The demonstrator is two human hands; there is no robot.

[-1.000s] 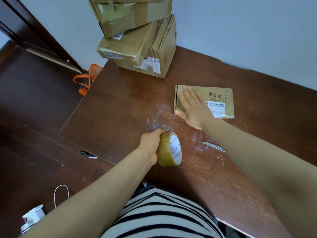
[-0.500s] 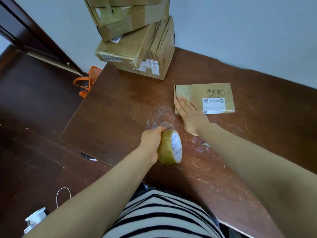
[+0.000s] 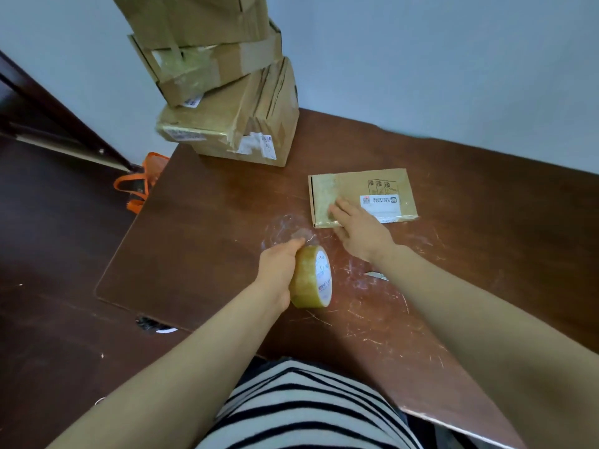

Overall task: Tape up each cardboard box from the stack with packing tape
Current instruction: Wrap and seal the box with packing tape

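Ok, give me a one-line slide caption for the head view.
The left hand grips a packing tape roll while the right hand rests on a flat cardboard box near the box stack.

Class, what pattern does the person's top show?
Black and white stripes on the top, seen clearest in the head view.

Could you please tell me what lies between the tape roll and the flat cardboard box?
Head view: the right hand, fingers straight on the flat cardboard box, over scratched tabletop beside the tape roll.
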